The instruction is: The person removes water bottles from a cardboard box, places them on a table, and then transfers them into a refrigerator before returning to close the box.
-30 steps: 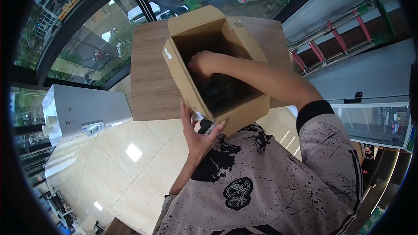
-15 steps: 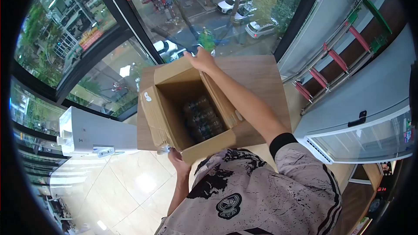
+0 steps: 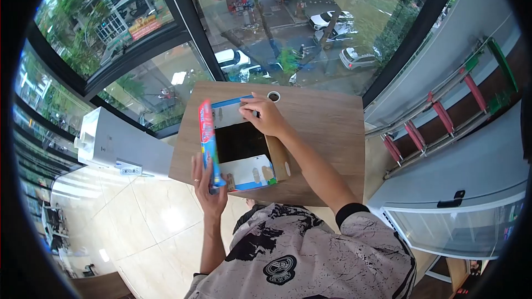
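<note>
A cardboard box (image 3: 278, 155) sits on the wooden table in front of me, its top flaps folded up and outward. The left flap (image 3: 207, 133) is printed red and blue; the near flap (image 3: 246, 173) shows a white face with brown torn patches and a blue edge. Inside, the box looks dark, and its contents cannot be made out. My left hand (image 3: 210, 191) grips the lower end of the left flap, fingers along its outer side. At the far right corner, my right hand (image 3: 265, 116) has bent fingers closed at the edge of the far flap (image 3: 224, 112).
The wooden table (image 3: 327, 138) has a round cable hole (image 3: 274, 96) near its far edge. Large windows (image 3: 310, 50) stand behind it. A white cabinet-like unit (image 3: 119, 144) is on the left; a folding ladder (image 3: 438, 113) leans at the right, beside a grey-white appliance (image 3: 454, 188).
Brown flaps and clear bottles inside the box showed earlier; now printed red, blue and white flaps and a dark interior show. My right hand is nearer me, and my left is at the left flap.
</note>
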A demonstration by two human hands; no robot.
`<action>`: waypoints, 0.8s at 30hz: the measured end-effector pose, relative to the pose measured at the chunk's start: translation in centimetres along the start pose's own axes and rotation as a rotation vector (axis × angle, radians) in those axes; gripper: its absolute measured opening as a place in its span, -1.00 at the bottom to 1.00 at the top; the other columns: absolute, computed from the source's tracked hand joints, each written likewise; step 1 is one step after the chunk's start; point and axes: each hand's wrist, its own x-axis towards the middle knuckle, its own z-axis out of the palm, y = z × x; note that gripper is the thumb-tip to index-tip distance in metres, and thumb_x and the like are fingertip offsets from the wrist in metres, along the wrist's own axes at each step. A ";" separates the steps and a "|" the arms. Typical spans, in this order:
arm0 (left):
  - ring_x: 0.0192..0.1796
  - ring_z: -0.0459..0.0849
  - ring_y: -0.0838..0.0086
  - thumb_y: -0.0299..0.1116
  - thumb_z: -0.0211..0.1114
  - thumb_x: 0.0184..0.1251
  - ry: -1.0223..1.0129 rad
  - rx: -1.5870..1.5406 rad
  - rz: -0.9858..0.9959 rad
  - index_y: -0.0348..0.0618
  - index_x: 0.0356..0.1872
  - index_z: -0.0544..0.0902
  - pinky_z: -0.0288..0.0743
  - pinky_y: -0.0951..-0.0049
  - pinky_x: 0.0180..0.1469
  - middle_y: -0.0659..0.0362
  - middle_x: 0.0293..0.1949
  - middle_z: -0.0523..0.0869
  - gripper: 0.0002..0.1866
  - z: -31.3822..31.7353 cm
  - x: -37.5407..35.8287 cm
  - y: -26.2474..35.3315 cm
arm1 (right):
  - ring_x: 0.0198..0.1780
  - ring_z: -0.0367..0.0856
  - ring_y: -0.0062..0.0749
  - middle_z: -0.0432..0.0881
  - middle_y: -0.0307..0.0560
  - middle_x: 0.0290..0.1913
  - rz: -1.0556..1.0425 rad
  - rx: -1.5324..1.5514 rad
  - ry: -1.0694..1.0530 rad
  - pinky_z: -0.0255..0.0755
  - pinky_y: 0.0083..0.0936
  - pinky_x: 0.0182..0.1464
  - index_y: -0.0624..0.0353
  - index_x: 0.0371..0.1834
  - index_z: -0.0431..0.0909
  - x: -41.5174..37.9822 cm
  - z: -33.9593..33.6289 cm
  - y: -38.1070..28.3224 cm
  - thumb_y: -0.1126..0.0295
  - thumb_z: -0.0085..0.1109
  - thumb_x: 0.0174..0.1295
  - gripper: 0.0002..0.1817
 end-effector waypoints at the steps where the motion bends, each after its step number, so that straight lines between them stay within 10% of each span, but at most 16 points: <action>1: 0.39 0.24 -0.09 -0.24 0.49 -0.05 -0.105 -0.090 -0.026 -0.31 0.06 0.57 0.10 0.01 0.38 -0.07 0.25 0.46 -0.40 0.0 0.1 -0.1 | -0.36 0.64 -0.20 0.63 0.02 -0.48 -0.004 0.001 -0.006 0.40 -0.29 0.10 0.30 -0.33 0.65 -0.1 -0.6 -0.6 0.17 0.19 0.22 -0.66; 4: 0.37 0.29 -0.03 -0.10 0.53 -0.13 -0.277 -0.006 0.075 -0.29 0.06 0.58 0.15 -0.01 0.35 -0.02 0.22 0.51 -0.31 -1.4 1.6 0.3 | -0.09 0.63 -0.10 0.65 0.12 -0.24 0.398 0.056 -0.275 0.20 -0.23 0.32 0.27 -0.07 0.58 -0.7 -2.6 -3.4 0.21 0.20 0.21 -0.64; 7: 0.32 0.39 0.09 0.01 0.53 -0.19 -0.371 0.124 0.110 -0.26 -0.03 0.63 0.16 -0.02 0.34 0.02 0.14 0.58 -0.31 -2.7 3.3 0.0 | 0.22 0.42 -0.03 0.48 0.18 0.14 0.319 -0.075 0.171 0.24 -0.27 0.28 0.23 0.17 0.41 -3.5 -3.2 -4.4 0.17 0.17 0.23 -0.49; 9: 0.19 0.54 0.13 -0.06 0.49 -0.08 -0.395 0.163 0.141 -0.22 -0.20 0.70 0.27 0.04 0.28 0.03 0.02 0.66 -0.52 -3.0 4.5 0.3 | 0.21 0.45 -0.13 0.53 0.10 0.12 0.763 -0.095 0.355 0.26 -0.31 0.26 0.27 0.13 0.44 -6.6 -2.8 -2.6 0.09 0.05 0.32 -0.51; 11: 0.10 0.58 0.13 -0.18 0.44 0.00 -0.384 0.112 0.111 -0.24 -0.25 0.71 0.34 0.09 0.21 0.02 -0.06 0.69 -0.64 -2.5 5.8 -0.2 | 0.23 0.44 -0.20 0.53 0.04 0.15 1.225 0.531 0.058 0.26 -0.34 0.25 0.32 0.10 0.48 -9.4 -5.6 -0.1 0.01 -0.11 0.40 -0.46; 15: -0.24 0.65 0.20 -0.42 0.34 0.14 -0.259 0.054 0.208 -0.27 -0.43 0.71 0.50 0.24 -0.12 0.05 -0.41 0.70 -0.89 -0.4 8.5 -1.7 | 0.28 0.38 -0.28 0.53 0.04 0.17 0.954 0.896 0.239 0.24 -0.34 0.29 0.32 0.05 0.54 -7.9 -6.6 -5.7 -0.03 -0.22 0.43 -0.41; 20: -0.38 0.61 0.18 -0.45 0.33 0.14 -0.171 -0.076 0.084 -0.25 -0.52 0.66 0.48 0.23 -0.30 0.07 -0.51 0.63 -0.89 3.0 10.4 -2.9 | 0.43 0.20 -0.13 0.43 0.05 0.29 0.449 0.130 -0.369 0.07 -0.23 0.41 0.11 0.08 0.58 -3.8 -4.4 -9.6 0.16 0.04 0.34 -0.63; 24: -0.38 0.61 0.16 -0.47 0.31 0.15 -0.215 -0.159 -0.008 -0.23 -0.28 0.62 0.49 0.21 -0.31 0.05 -0.48 0.63 -0.87 3.9 11.7 -2.9 | 0.43 0.16 0.00 0.43 0.06 0.27 0.381 -0.122 -0.450 0.01 -0.12 0.42 0.09 0.04 0.60 -3.0 -2.5 -11.9 0.29 0.12 0.24 -0.68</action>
